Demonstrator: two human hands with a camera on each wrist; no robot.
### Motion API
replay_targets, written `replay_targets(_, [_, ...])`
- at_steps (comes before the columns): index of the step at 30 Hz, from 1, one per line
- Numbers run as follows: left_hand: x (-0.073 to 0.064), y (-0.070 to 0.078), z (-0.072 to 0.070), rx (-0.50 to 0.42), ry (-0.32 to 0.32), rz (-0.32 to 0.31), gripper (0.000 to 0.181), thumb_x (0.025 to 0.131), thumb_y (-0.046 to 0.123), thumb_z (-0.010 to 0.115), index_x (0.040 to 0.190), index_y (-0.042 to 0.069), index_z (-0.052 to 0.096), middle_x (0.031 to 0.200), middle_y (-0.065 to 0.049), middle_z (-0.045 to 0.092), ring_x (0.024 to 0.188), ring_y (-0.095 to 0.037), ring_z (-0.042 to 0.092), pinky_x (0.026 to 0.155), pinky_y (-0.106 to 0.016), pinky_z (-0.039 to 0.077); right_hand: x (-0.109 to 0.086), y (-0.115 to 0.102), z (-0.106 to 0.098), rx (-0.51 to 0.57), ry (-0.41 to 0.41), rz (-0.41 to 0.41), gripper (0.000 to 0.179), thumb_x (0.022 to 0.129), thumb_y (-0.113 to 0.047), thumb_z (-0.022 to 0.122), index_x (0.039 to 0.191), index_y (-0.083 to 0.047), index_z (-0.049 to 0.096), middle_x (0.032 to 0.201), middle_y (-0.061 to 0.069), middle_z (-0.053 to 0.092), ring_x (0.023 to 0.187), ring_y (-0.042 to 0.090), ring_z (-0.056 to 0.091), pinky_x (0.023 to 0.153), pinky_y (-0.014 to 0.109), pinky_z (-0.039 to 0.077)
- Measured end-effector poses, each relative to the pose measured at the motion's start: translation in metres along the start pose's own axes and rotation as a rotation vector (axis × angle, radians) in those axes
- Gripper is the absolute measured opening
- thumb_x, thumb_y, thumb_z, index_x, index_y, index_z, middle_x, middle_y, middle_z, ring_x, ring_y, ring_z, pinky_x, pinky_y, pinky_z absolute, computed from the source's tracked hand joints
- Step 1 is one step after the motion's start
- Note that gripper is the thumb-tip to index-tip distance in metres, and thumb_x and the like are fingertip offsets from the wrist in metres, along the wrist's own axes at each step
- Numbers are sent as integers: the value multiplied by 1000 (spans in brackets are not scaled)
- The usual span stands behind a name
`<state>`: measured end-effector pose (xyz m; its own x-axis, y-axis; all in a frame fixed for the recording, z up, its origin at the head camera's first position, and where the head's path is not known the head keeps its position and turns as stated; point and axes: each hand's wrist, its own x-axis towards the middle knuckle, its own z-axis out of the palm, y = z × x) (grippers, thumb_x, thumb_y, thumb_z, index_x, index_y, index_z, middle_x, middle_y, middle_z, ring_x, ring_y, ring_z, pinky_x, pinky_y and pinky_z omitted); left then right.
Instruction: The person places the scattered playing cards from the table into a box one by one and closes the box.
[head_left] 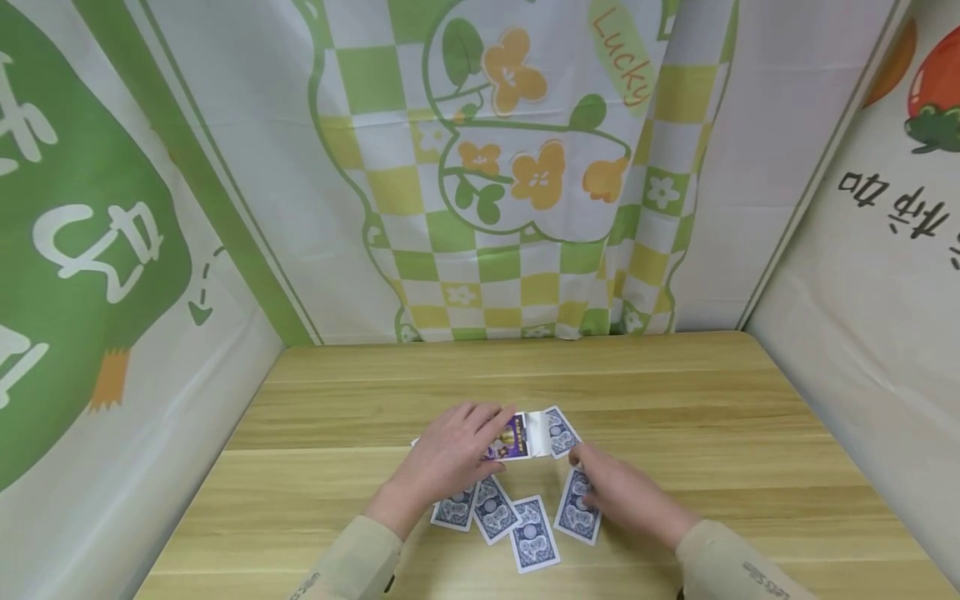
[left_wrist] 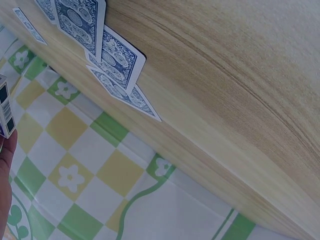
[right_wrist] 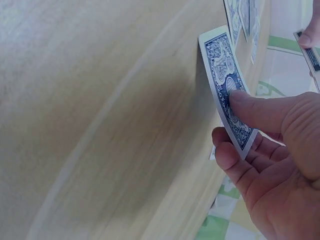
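Note:
My left hand (head_left: pixel 453 450) grips a purple playing card box (head_left: pixel 513 437) above the table, its white open end (head_left: pixel 538 435) toward the right. Only a corner of that box and a bit of the hand show in the left wrist view. Between thumb and fingers, my right hand (right_wrist: pixel 275 150) pinches one blue-backed playing card (right_wrist: pixel 220 62), slightly bent and raised off the wood. More face-down cards lie around: one (head_left: pixel 535 537) near the front, two overlapping, the upper (head_left: pixel 495 510) beside the left one (head_left: pixel 453 510), and another (head_left: pixel 562 433) by the box's open end.
Everything lies on a wooden table (head_left: pixel 337 392). Behind it hangs a checked, flowered cloth (head_left: pixel 502 275). Printed cloth walls stand at the left (head_left: pixel 187 400) and right (head_left: pixel 840 317). A card edge pokes out behind the left hand.

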<state>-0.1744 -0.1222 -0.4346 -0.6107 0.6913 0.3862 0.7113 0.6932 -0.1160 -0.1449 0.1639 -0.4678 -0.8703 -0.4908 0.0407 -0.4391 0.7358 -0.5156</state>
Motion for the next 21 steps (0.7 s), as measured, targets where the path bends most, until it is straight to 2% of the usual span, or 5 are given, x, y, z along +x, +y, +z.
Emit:
replay_targets(7, [0, -1, 1, 4, 6, 7, 85, 82, 44, 84, 152, 14, 47, 137, -2, 60, 117, -20, 59, 101, -34, 53, 2, 2, -10, -68, 47, -43, 35, 86, 3, 74, 116, -6, 60, 109, 11, 71, 92, 22, 70, 78, 36, 63])
replay_targets(13, [-1, -1, 1, -2, 9, 8, 85, 81, 43, 85, 152, 13, 47, 136, -2, 60, 117, -21, 59, 102, -34, 53, 5, 4, -20, -85, 90, -82, 25, 86, 3, 73, 105, -9, 63, 100, 7, 72, 89, 23, 70, 74, 34, 63])
replay_targets(16, [-1, -1, 1, -5, 4, 4, 85, 81, 43, 85, 152, 13, 47, 137, -3, 60, 118, -21, 59, 103, -35, 53, 5, 4, -25, -80, 86, -94, 23, 86, 3, 73, 103, -10, 63, 96, 5, 71, 87, 21, 69, 72, 32, 62])
replay_targets(21, [-1, -1, 0, -8, -1, -2, 85, 82, 42, 84, 152, 13, 47, 137, -3, 59, 118, -21, 59, 103, -35, 53, 7, 4, -33, -45, 58, -65, 19, 89, 3, 70, 101, -9, 63, 94, 2, 70, 85, 18, 68, 71, 28, 61])
